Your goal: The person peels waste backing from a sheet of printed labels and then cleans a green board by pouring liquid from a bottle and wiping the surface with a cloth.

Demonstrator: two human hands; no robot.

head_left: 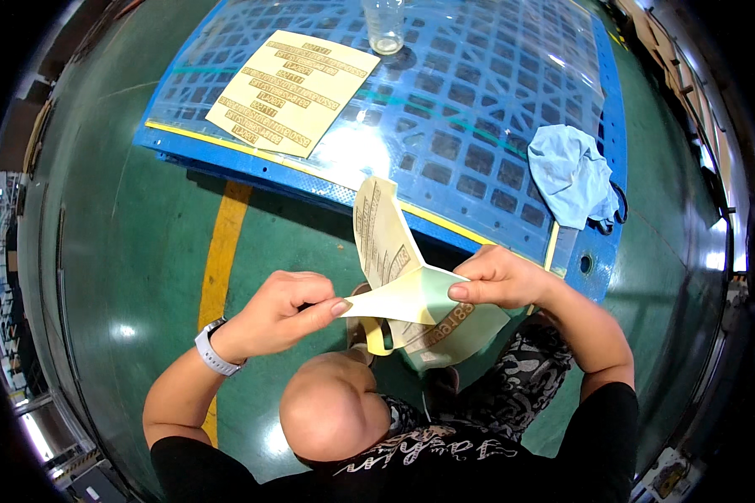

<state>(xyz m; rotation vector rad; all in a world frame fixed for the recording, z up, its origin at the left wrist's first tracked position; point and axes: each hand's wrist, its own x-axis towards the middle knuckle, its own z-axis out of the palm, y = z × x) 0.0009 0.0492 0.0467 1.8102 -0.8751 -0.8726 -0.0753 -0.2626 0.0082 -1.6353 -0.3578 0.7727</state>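
Observation:
A pale yellow sheet with rows of stencil-like lettering [383, 239] is bent and folded in front of my knees, held in the air between my hands. My left hand [287, 310] pinches a drawn-out corner of a thin pale layer [398, 298], which tapers toward my fingertips. On the other side, my right hand [502, 278] grips the sheet with the thumb on top. A greenish lower part with lettering hangs below the right hand. Whether the pulled layer is separate from the sheet, I cannot tell for sure.
A blue grid-topped table [470, 220] under a clear cover stands ahead. On it lie another yellow lettered sheet [294, 94] at left and a light blue cloth item with dark straps [569, 174] at right. A clear bottle [386, 27] stands farther back. A yellow line [223, 239] crosses the green floor.

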